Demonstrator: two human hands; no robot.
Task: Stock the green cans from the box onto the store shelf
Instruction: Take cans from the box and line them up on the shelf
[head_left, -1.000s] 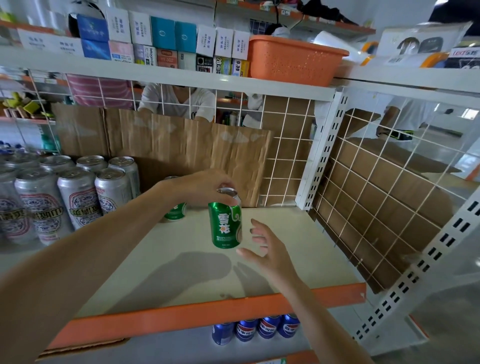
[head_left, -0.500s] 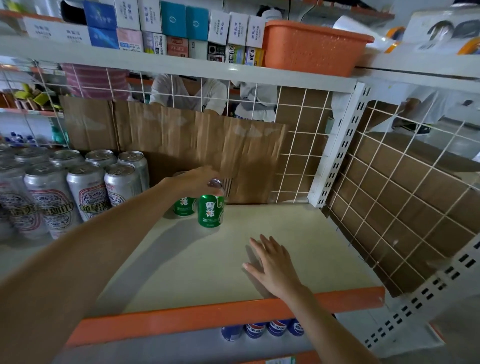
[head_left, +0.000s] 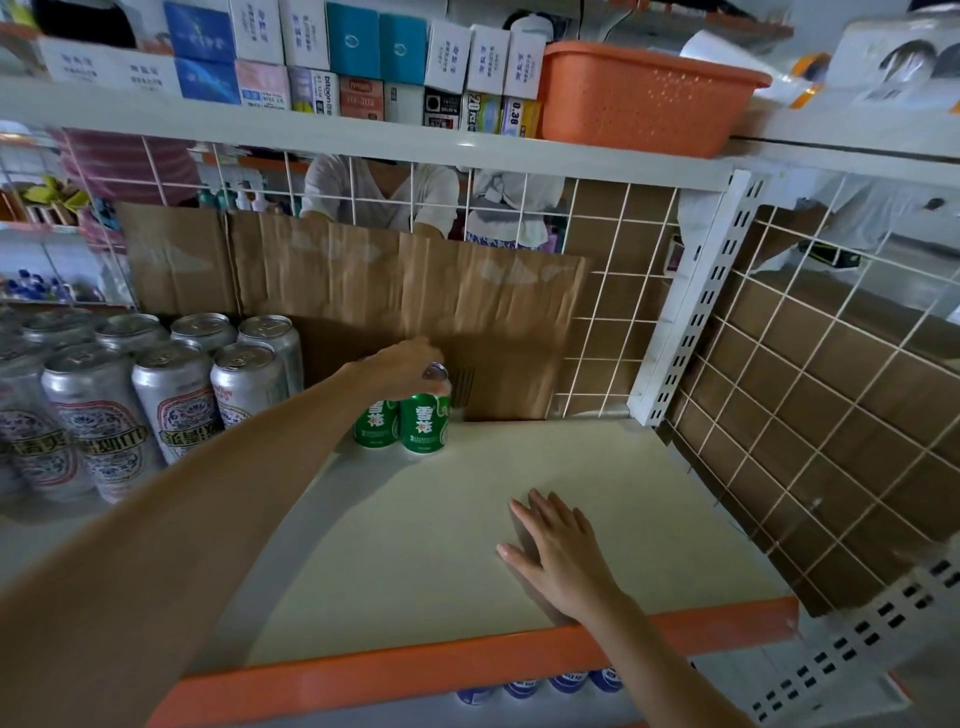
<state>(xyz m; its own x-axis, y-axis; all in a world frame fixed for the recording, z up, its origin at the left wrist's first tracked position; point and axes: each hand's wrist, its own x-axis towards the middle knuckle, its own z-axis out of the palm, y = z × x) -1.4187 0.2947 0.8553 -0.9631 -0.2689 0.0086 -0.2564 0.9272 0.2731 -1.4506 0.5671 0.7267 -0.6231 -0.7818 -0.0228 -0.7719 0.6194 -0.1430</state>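
Green cans (head_left: 423, 421), cream shelf (head_left: 467, 545), orange basket (head_left: 639, 98)

The right green can (head_left: 425, 422) stands upright on the cream shelf (head_left: 415, 545), touching the left green can (head_left: 374, 423). Both carry white writing, near the back.

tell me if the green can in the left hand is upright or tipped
Upright: the green can stands on its base on the shelf, label vertical, silver top up, the left hand gripping its top.
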